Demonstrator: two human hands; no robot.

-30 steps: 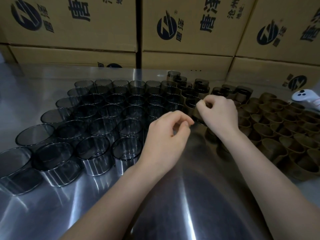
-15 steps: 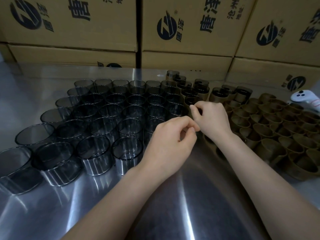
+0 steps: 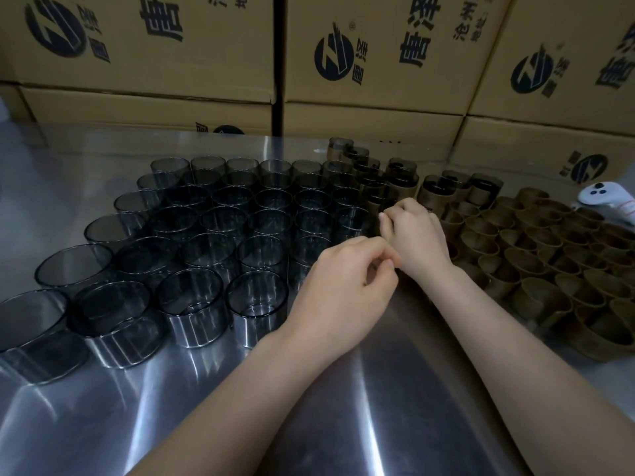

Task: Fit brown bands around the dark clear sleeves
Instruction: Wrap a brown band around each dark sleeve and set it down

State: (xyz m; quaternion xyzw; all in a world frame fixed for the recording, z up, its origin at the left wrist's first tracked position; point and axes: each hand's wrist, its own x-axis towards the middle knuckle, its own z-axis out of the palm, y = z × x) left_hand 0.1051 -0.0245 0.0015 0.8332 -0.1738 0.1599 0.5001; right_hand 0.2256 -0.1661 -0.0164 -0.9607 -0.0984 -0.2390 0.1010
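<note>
Boxes (image 3: 378, 56) wall the steel table (image 3: 378, 389); left hand (image 3: 343, 286), right hand (image 3: 419, 238) curl between sleeves (image 3: 192, 297) and bands (image 3: 536, 293), grips unclear.

We see a glossy steel table (image 3: 343, 407), smooth smoky clear plastic sleeves (image 3: 192, 304), matt brown papery bands (image 3: 536, 297), matt cardboard boxes (image 3: 371, 56) and a glossy white plastic controller (image 3: 604, 201).

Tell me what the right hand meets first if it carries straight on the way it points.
Probably the banded sleeves just beyond the right hand, which points away and slightly left. Depth is unclear here; its fingertips may already touch one.
</note>
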